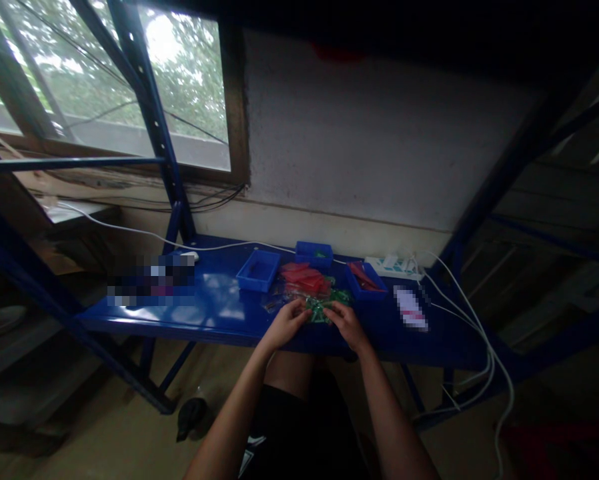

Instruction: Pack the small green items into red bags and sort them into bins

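Both hands meet at the front edge of a blue table, around a small green and clear packet. My left hand pinches its left side with thumb and fingers. On the right side, my right hand grips it the same way. Just beyond the hands lies a pile of red packets, with more green pieces to its right and clear packets to its left. The fine detail between the fingertips is too small to make out.
Around the pile stand a blue tray at left, another blue tray behind and a third holding red packets. A white power strip with cables lies at the back right of the table. Blue posts frame both sides.
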### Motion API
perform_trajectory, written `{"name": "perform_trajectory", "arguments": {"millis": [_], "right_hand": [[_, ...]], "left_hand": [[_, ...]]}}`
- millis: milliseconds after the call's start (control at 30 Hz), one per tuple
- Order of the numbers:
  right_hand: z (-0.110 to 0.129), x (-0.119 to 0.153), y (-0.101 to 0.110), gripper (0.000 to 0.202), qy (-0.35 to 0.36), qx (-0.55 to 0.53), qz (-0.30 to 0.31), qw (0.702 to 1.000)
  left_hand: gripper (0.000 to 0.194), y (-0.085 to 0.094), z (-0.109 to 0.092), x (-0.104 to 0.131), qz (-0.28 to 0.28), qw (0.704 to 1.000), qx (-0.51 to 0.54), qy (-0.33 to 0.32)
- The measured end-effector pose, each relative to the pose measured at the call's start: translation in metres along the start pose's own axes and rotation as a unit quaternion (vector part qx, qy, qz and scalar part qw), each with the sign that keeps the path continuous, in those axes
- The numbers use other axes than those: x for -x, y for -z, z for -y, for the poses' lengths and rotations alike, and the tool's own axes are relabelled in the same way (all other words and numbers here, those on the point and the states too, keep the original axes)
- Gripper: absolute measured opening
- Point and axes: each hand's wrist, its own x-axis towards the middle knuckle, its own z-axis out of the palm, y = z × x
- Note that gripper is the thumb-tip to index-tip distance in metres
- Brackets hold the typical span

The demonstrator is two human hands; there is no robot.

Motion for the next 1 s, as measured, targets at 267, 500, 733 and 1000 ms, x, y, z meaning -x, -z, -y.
{"name": "perform_trajectory", "arguments": {"millis": [267,500,733,1000], "right_hand": [[0.0002,0.0004,0.0008,0.025,0.0,0.0,0.001,1.0],[0.0038,0.0011,-0.0006,0.024,-0.006,0.003,0.001,1.0],[0.0051,0.0028,-0.0022,0.024,-0.008,0.006,-0.001,1.0],[0.0085,0.0044,-0.002,0.021,0.005,-0.003,0.002,1.0]], "left_hand": [[0.019,0.0005,-0.0013,0.0007,0.006,1.0,0.006,-0.004],[0.034,0.0009,-0.0006,-0.0011,-0.021,0.999,-0.027,0.008],[0.036,-0.0003,0.0004,-0.0011,-0.016,0.999,-0.03,0.016],[0.031,-0.0002,0.0003,-0.0001,0.0,1.0,0.017,0.023]]}}
